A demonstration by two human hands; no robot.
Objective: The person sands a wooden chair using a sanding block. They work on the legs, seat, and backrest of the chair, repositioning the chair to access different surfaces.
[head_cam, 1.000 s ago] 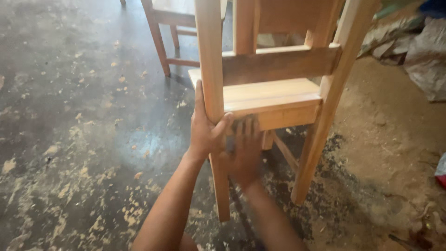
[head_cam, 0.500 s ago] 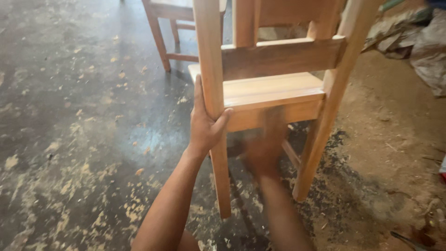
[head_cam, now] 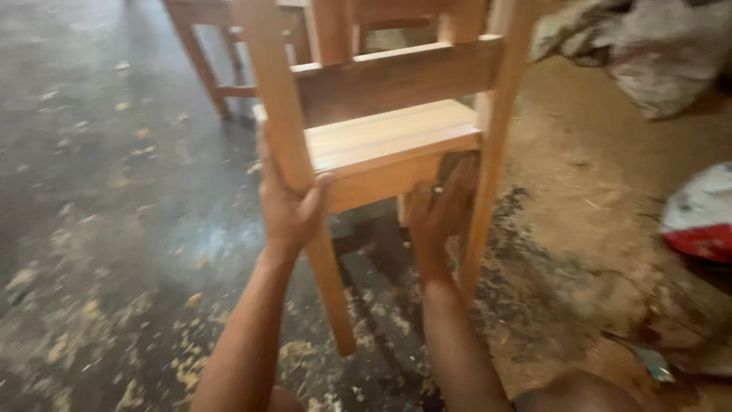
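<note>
A bare wooden chair (head_cam: 381, 137) stands on the dusty workshop floor (head_cam: 99, 191), its wood unfinished. The left hand (head_cam: 288, 204) is clamped around the near left leg (head_cam: 293, 168) just under the seat. The right hand (head_cam: 442, 206) presses against the seat rail by the right leg; whether its grip is closed around anything cannot be told. Sawdust and shavings litter the floor, suggesting smoothing is partly done. A second chair (head_cam: 206, 46) stands behind. A crumpled grey sack (head_cam: 656, 53) lies at the far right, a white and red bag (head_cam: 701, 221) at the right edge.
</note>
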